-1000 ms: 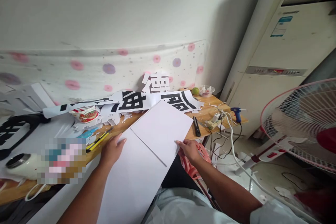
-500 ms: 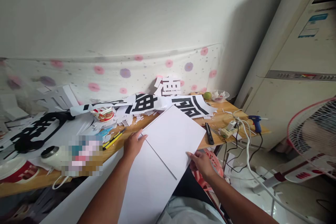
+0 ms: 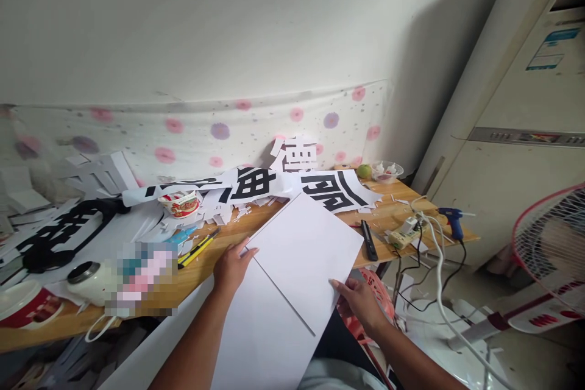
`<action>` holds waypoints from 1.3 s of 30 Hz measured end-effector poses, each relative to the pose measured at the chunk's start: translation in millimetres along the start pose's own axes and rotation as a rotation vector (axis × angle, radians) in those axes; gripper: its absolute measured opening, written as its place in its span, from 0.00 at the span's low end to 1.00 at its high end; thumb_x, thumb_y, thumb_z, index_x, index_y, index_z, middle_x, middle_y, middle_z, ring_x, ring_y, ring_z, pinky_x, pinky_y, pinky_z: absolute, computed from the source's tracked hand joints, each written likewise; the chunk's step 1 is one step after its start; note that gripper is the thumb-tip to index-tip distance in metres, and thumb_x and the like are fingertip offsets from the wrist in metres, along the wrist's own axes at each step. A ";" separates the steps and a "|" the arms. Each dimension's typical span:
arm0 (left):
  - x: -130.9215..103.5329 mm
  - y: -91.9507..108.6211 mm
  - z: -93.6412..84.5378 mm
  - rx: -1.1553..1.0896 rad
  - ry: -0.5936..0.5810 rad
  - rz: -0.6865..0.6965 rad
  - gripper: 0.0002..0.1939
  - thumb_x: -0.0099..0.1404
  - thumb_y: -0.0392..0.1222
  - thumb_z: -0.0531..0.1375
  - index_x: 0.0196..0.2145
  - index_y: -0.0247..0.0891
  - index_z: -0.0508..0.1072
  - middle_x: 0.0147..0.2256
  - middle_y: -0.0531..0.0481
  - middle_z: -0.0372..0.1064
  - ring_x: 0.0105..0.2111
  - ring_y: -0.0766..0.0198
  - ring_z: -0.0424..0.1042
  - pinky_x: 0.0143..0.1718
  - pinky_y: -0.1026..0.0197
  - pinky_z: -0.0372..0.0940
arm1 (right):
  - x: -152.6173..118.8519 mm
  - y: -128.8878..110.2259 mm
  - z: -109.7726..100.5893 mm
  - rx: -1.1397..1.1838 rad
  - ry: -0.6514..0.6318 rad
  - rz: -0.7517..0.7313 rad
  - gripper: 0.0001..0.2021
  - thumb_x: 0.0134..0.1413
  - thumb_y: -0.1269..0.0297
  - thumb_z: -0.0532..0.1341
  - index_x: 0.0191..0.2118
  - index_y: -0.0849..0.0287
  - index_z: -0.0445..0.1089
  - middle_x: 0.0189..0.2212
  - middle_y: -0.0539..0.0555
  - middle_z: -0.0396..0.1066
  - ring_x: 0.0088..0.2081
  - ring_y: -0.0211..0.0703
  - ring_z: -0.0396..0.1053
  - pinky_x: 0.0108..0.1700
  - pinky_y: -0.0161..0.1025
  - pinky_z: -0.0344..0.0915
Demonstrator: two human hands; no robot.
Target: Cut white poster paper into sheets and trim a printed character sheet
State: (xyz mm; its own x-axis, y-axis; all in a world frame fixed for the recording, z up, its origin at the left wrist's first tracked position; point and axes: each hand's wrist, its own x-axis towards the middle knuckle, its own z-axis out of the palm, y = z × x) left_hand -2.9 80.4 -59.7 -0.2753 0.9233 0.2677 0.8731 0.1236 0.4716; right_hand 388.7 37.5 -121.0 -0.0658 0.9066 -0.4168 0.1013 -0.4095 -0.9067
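A smaller white foam board (image 3: 311, 250) lies on a larger white board (image 3: 247, 335), its corner pointing away from me over the table. My left hand (image 3: 232, 265) is closed on the left edge of the smaller board, thumb on top, where the two boards overlap. At the right edge, my right hand (image 3: 359, 300) pinches the boards with the thumb on top; its other fingers are partly hidden underneath. A yellow utility knife (image 3: 198, 248) lies left of my left hand. Beyond my right hand rests a long black tool (image 3: 368, 241), perhaps a large cutter.
Printed character sheets (image 3: 331, 190), a cut-out white character (image 3: 295, 153) and scraps cover the table's back. A noodle bowl (image 3: 180, 204) and mug (image 3: 86, 283) stand left. Right are a power strip (image 3: 406, 233), blue glue gun (image 3: 453, 222), cords and a fan (image 3: 553, 244).
The view has shifted slightly, so the boards and table sit a little lower in the picture. Both hands keep their hold at the same edges.
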 end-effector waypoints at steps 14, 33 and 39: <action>-7.7 -6.4 3.4 -0.055 0.057 0.030 0.22 0.73 0.55 0.61 0.58 0.44 0.83 0.54 0.42 0.81 0.54 0.47 0.79 0.56 0.53 0.71 | 2.4 3.3 -3.4 -0.032 -0.002 0.034 0.26 0.49 0.34 0.71 0.29 0.54 0.70 0.22 0.52 0.75 0.22 0.43 0.72 0.25 0.36 0.65; -20.2 -13.6 3.7 -0.132 0.101 0.175 0.09 0.68 0.52 0.63 0.39 0.46 0.77 0.45 0.45 0.81 0.50 0.49 0.79 0.55 0.52 0.71 | -0.1 11.3 -15.6 -0.024 -0.089 0.041 0.17 0.47 0.47 0.73 0.33 0.54 0.74 0.24 0.53 0.79 0.25 0.47 0.76 0.25 0.37 0.68; -21.3 -11.1 1.1 -0.128 0.087 0.178 0.10 0.68 0.53 0.62 0.39 0.46 0.76 0.48 0.43 0.80 0.54 0.47 0.77 0.60 0.50 0.69 | -8.3 9.0 -15.2 -0.025 -0.106 0.079 0.19 0.50 0.44 0.72 0.31 0.55 0.72 0.22 0.54 0.77 0.23 0.46 0.75 0.24 0.38 0.67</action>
State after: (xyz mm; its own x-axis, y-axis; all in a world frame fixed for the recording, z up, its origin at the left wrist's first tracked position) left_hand -6.3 59.7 -71.5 -0.1605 0.8909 0.4248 0.8546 -0.0900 0.5115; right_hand 405.2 27.9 -124.7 -0.1612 0.8551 -0.4927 0.1345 -0.4755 -0.8694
